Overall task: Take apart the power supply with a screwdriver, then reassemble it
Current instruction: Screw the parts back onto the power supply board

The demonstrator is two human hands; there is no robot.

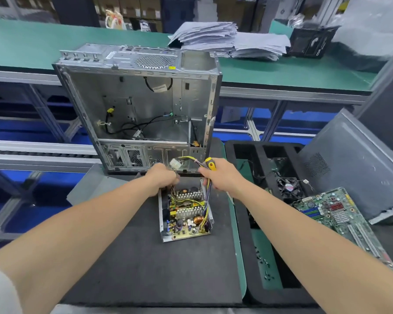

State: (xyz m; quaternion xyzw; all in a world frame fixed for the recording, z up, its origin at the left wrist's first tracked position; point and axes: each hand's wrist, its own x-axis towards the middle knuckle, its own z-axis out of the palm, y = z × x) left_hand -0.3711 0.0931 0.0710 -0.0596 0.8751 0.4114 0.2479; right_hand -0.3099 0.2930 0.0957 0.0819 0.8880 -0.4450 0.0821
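Open sheet-metal power supply (184, 223), finned heatsinks (188, 196); right hand (224, 179) grips screwdriver (210, 164).

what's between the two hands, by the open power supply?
Head view: a white connector on a bundle of yellow and black wires spans the gap between the left hand and the right hand, which grips the screwdriver.

Electronics workshop: green benches (55, 48), gutted PC case (136, 103).
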